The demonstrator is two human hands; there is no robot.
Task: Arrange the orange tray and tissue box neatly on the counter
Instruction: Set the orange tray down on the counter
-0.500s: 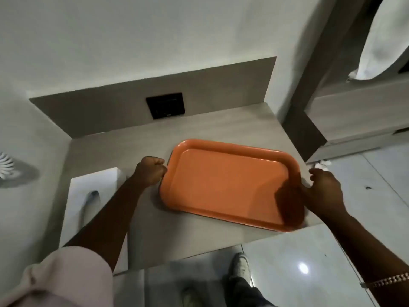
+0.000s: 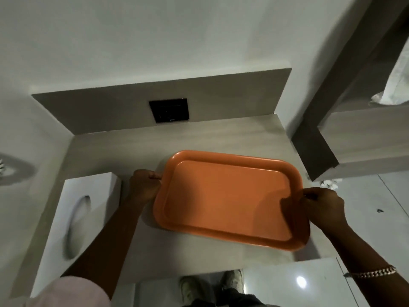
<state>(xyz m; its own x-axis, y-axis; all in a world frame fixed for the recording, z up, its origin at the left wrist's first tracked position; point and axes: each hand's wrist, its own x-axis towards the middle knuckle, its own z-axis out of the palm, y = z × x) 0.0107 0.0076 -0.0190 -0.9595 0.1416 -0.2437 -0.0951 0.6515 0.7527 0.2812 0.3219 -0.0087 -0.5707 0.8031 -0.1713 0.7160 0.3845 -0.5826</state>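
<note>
An empty orange tray (image 2: 223, 196) lies on the grey counter (image 2: 110, 151), slightly askew, its right end near the counter's right edge. My left hand (image 2: 143, 185) grips the tray's left rim. My right hand (image 2: 323, 209) grips the right rim, thumb over the edge. A white tissue box (image 2: 88, 196) with an oval slot lies on the counter's left side, close to my left forearm and apart from the tray.
A black wall socket (image 2: 169, 110) sits in the backsplash behind the tray. The counter's front edge runs just below the tray; glossy floor tiles (image 2: 365, 229) and my shoes (image 2: 210, 284) lie beneath. A wooden unit (image 2: 365, 138) stands to the right.
Both hands have closed more firmly on the tray's rims. The tray looks barely shifted on the counter.
</note>
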